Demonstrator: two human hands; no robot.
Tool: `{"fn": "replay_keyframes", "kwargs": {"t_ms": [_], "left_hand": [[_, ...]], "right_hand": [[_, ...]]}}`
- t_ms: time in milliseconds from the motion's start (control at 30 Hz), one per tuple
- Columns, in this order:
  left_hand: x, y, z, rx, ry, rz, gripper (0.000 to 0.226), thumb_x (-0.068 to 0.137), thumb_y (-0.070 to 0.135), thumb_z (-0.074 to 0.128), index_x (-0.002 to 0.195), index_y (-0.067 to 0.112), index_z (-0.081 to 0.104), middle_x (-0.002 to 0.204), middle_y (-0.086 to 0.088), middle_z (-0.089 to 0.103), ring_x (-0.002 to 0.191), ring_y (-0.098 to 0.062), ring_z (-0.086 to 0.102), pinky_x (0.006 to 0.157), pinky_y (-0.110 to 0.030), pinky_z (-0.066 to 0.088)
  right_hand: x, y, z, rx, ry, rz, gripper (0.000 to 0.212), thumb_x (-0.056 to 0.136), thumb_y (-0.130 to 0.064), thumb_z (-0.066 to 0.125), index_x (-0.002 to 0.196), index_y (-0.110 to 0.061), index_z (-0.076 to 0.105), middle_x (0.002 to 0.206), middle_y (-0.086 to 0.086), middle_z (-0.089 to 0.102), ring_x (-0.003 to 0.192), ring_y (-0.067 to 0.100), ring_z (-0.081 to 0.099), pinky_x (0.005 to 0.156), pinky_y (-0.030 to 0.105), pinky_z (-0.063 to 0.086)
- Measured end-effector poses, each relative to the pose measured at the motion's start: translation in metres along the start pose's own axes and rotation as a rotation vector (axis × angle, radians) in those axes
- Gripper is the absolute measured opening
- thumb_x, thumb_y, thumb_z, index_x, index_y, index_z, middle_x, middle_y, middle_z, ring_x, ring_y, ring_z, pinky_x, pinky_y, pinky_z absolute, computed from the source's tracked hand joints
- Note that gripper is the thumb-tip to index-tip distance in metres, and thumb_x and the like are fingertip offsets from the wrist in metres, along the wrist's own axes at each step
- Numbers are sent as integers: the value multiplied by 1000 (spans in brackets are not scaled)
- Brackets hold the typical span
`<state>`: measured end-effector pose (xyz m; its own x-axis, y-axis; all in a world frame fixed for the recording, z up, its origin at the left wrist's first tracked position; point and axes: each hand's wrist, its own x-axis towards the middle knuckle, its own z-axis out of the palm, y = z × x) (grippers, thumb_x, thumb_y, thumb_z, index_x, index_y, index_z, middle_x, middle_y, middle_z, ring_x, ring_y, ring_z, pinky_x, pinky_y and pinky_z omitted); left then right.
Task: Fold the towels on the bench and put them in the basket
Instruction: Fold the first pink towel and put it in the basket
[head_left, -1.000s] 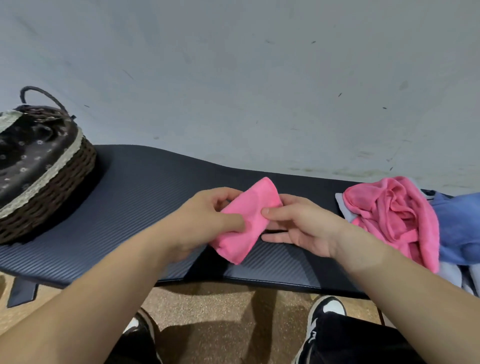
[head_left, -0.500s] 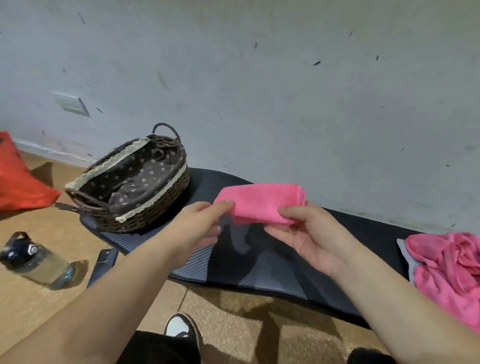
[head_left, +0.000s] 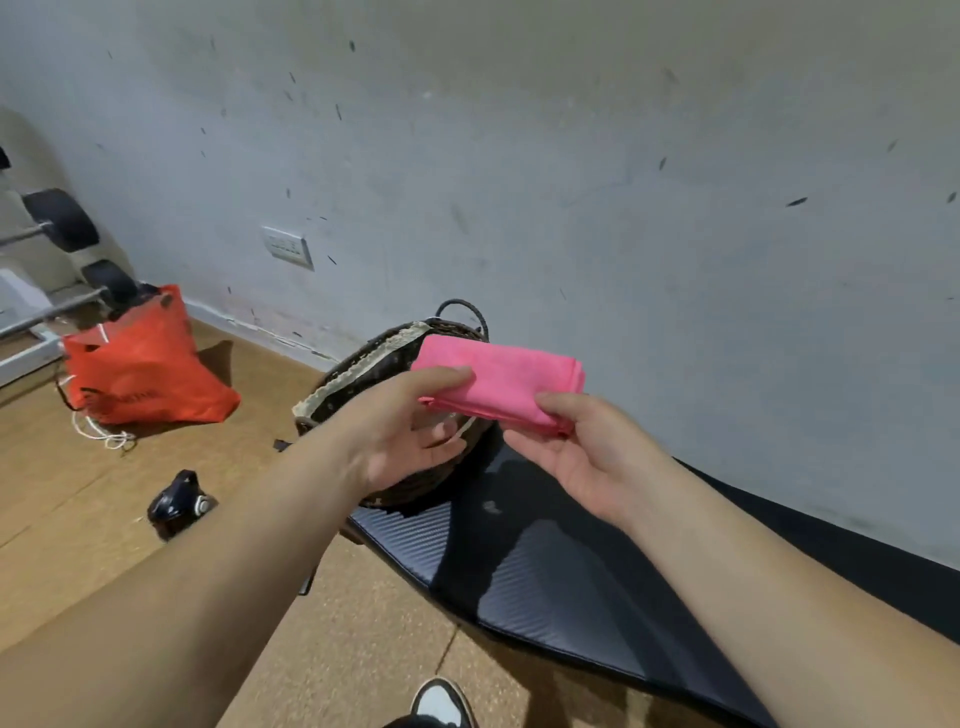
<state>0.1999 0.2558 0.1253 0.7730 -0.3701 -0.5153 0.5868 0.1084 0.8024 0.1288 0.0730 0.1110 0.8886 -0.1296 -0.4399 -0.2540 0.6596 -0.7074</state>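
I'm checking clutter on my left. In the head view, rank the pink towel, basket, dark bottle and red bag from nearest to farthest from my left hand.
1. Pink towel, pinched by the left hand.
2. Basket, just beneath and behind the hand.
3. Dark bottle, on the floor to the left.
4. Red bag, farther left near the wall.

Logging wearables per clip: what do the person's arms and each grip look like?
The left forearm and right forearm are bare to the frame edge, no sleeves in view. The left grip and right grip are bare hands: no gloves, rings, watch or wristbands on the sides that show.
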Motion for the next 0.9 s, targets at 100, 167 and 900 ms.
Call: {"fn": "replay_keyframes", "kwargs": {"t_ms": [100,167,900], "left_hand": [[19,25,-13,-5,-28,42,18,91,12,71,106,9,63,103,-13,61,101,-34,67,107,-55,50],[40,40,-19,-22,3,76,16,94,5,64,109,5,58,105,-15,56,95,-34,67,99,-57,56],[217,5,-52,182,478,-14,30,97,11,67,123,4,54,99,-13,65,69,-20,67,38,-24,55]], "right_hand": [[25,3,19,-85,22,-9,22,102,-8,61,123,-3,57,114,21,72,91,32,79,81,42,64],[42,10,30,-240,39,7,22,103,-18,63,122,-9,58,116,16,71,92,30,78,81,43,65],[109,17,-18,-687,151,96,17,98,-20,61,113,-20,68,104,7,76,92,20,76,73,34,64]]}}
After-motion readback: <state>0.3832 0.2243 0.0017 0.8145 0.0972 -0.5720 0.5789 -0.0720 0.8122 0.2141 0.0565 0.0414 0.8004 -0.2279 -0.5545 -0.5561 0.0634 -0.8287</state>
